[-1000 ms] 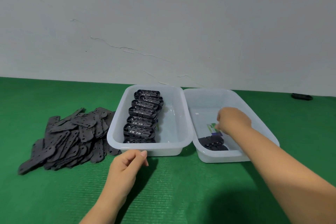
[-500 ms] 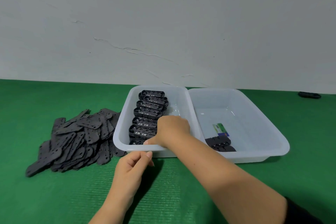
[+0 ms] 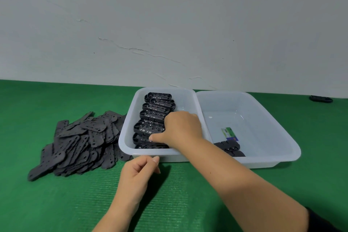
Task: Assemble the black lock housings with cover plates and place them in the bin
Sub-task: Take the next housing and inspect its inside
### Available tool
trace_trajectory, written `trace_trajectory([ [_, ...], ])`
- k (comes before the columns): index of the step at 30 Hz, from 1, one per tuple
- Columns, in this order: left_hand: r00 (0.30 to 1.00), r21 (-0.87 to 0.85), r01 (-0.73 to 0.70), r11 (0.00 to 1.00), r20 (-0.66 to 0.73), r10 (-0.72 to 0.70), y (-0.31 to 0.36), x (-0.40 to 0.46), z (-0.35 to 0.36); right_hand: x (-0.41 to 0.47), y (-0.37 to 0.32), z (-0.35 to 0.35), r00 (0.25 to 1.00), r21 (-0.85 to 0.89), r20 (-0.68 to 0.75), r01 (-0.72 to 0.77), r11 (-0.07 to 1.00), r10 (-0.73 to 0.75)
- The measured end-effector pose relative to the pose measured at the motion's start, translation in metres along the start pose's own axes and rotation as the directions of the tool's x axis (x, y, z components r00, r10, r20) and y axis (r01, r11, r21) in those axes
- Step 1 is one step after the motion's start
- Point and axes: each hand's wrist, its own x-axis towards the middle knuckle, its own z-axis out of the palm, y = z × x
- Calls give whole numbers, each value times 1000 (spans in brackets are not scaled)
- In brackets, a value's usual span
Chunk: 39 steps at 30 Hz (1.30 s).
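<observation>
1. Dark grey cover plates (image 3: pixel 81 143) lay heaped on the green mat (image 3: pixel 47 203) at the left of the frame, overlapping one another, just beside the left tray; a few touched its wall. I had not taken one up yet.

2. My left hand (image 3: pixel 139 173) sat low in the middle of the frame, on the mat just in front of the left tray (image 3: pixel 126 133), fingers loosely curled and holding nothing that I could see.

3. The black lock housings (image 3: pixel 152 117) stood in a row down the left half of that tray, open sides up, packed close against each other.

4. My right hand (image 3: pixel 180 130) reached into the tray from the right, fingers curled down over the near housings and the thumb at the edge of one. Whether I already had a firm hold on a housing, I could not tell; the fingertips were hidden.

5. To do this pick well, I judged I should pinch one housing only, by its long sides, and lift it straight up so its neighbours did not tip or ride along. The left hand was well placed to steady the tray or go for a plate.

6. The right bin (image 3: pixel 263 164), at centre right, held two or so finished assemblies (image 3: pixel 228 147) in its near left corner beside a small green label (image 3: pixel 228 133). Most of the work remained.
</observation>
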Motion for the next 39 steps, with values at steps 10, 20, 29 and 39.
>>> trace_trajectory([
  [10,953,182,-217,959,-175,249,28,-27,-20,-86,58,-38,936,-20,-241,260,966,-257],
  [20,806,432,-585,687,210,554,58,-22,-11,-127,74,-17,806,30,-529,331,943,-266],
  [29,810,206,-578,790,264,524,79,-26,-9,-140,76,-33,796,175,-570,359,917,-203],
  [39,792,113,-571,813,336,510,89,-27,-8,-142,75,-45,805,207,-555,378,902,-210],
])
